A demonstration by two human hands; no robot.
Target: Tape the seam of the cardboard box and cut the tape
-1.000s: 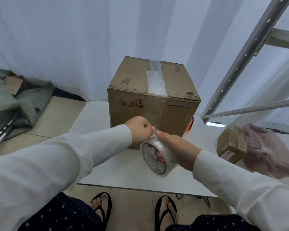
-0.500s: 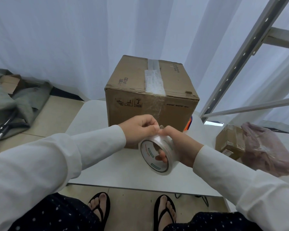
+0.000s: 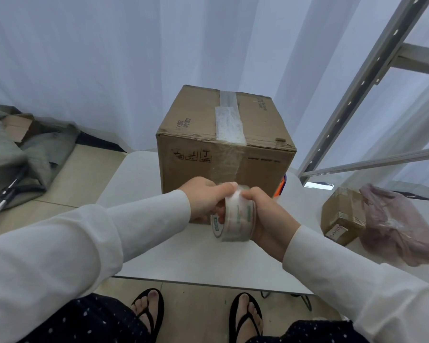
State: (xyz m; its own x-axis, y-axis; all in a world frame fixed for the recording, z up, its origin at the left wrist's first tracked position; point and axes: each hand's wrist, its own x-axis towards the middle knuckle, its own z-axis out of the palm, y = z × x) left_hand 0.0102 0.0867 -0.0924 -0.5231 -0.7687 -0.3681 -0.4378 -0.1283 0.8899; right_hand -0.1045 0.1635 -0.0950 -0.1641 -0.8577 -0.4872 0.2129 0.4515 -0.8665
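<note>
Box (image 3: 223,144) at table's (image 3: 183,256) far edge, top seam taped. Left hand (image 3: 204,200) and right hand (image 3: 268,216) both grip tape roll (image 3: 235,215).

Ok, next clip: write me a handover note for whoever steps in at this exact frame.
Left hand: gripping the tape roll, thumb on its rim.
Right hand: closed on the roll's other side.
Roll is held above the white table, in front of the cardboard box.
Done: clear tape covers the top seam and runs down the front face.
Left: whether the strip is cut can't be told; check it, then cut.
</note>
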